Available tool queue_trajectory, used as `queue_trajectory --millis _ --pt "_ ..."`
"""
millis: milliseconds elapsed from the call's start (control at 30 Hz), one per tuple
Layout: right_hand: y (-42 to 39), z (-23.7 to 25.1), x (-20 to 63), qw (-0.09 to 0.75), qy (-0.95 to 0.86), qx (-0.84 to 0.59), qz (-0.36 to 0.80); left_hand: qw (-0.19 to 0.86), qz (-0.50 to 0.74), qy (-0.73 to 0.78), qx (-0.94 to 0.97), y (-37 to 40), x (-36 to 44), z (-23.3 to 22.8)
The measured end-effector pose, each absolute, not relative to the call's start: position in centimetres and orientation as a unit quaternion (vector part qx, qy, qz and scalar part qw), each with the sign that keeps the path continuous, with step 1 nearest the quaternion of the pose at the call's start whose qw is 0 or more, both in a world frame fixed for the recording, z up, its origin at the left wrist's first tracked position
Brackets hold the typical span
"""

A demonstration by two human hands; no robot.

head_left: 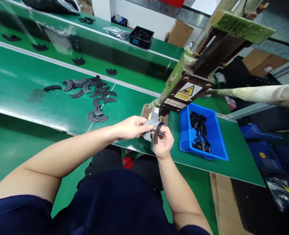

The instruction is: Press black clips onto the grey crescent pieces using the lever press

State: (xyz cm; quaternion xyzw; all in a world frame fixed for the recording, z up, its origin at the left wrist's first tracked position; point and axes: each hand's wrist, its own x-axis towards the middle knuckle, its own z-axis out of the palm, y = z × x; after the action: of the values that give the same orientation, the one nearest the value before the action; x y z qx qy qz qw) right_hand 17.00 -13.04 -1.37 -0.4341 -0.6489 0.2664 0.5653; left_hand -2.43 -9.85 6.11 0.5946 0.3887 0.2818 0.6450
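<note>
The left hand [131, 128] is closed in a pinch on a grey curved piece [149, 126], thumb and fingers gripping its upper edge. The right hand [163, 142] is closed too, its fingers holding a dark crescent strip [157, 132] that stands nearly upright against the grey piece; the two parts touch between the hands. Both hands meet at the near edge of the green counter [232, 153], just in front of the base of a press [183, 85]. The press is green and leans up to the right, with a yellow warning label [186, 92] on its dark front plate.

Just right of the right hand, on the counter, sits a blue bin [216, 137] with a heap of small black parts [200, 132] inside. To the left of the hands, further up the counter, lies a loose scatter of dark crescents [92, 96], some overlapping, one lying apart to the left. Beyond a metal rail runs a green belt [61, 49] carrying a few more single crescents, spaced well apart. Further back stand a black tray [141, 37] of dark parts and a clear bag [116, 32] beside it. Cardboard boxes [180, 32] sit behind the press. The person wears a dark blue top [115, 205], with bare forearms.
</note>
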Motion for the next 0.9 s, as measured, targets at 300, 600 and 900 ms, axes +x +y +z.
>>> queue_trajectory --millis 300,600,900 --pt "-12.9 0.5 19.3 0.494 -0.725 -0.437 0.197 0.588 0.267 0.432 0.630 -8.6 -3.1 6.0" --pt "-13.1 0.7 19.7 0.475 -0.779 -0.382 0.145 0.375 0.341 0.412 0.757 -10.2 -2.2 6.9" --pt "-14.1 0.7 20.7 0.456 -0.783 -0.394 0.155 0.640 0.271 0.349 0.629 -9.4 -2.5 5.2"
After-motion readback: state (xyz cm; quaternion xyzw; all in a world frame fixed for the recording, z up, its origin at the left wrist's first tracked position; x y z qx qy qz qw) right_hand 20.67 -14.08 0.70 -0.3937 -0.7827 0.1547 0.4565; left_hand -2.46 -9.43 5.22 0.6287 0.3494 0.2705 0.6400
